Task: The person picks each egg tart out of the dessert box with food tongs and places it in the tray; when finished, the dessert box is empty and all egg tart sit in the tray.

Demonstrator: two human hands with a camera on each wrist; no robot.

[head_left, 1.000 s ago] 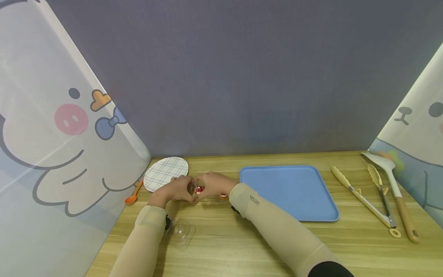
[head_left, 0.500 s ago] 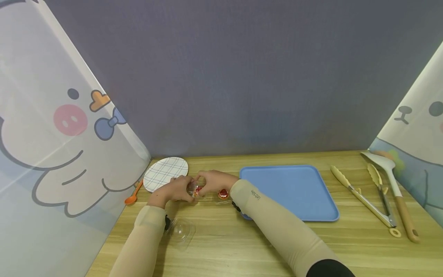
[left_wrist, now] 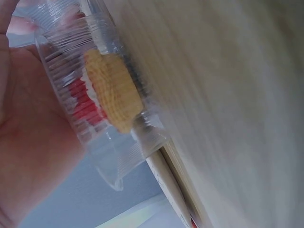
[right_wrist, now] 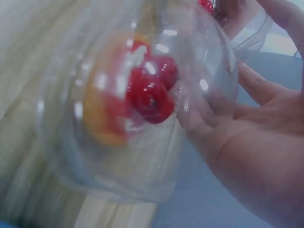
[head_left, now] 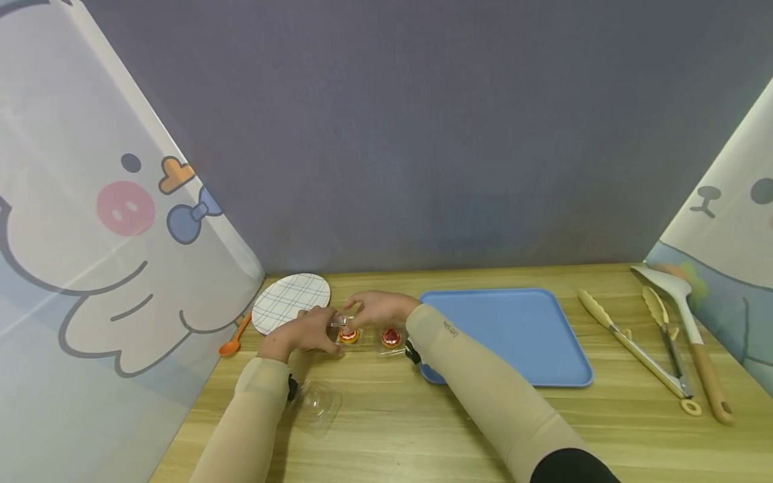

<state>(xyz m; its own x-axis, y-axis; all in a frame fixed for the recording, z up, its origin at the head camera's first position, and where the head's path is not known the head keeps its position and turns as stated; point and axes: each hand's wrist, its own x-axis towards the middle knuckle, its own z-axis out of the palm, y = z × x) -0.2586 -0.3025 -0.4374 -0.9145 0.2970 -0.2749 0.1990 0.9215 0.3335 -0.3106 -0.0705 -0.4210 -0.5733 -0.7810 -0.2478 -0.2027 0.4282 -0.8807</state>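
Observation:
My left hand (head_left: pixel 306 330) curves round a clear plastic box (left_wrist: pixel 111 154) that holds a small tart (left_wrist: pixel 114 92) with a yellow crust and red and white topping. Over that tart, my right hand (head_left: pixel 380 306) pinches the box's clear lid (head_left: pixel 341 321), raised and tilted at the back. The fingertips partly cover the tart in the head view. Just right of it, below my right wrist, stands a second tart (head_left: pixel 391 337). In the right wrist view this second one, topped with red cherries (right_wrist: pixel 152 92), sits under a clear dome (right_wrist: pixel 218 61).
A clear domed plastic piece (head_left: pixel 315 404) lies nearer me by my left wrist. Behind are a checked oval plate (head_left: pixel 290 298) and an orange spoon (head_left: pixel 230 347). Right of my hands lies a blue tray (head_left: pixel 507 335), then tongs (head_left: pixel 655 372) and a wooden-handled turner (head_left: pixel 703 376).
My right hand has moved slightly back and right, raising the clear lid off the left tart, which now shows more. The second tart has come into fuller view. My left hand has stayed in place.

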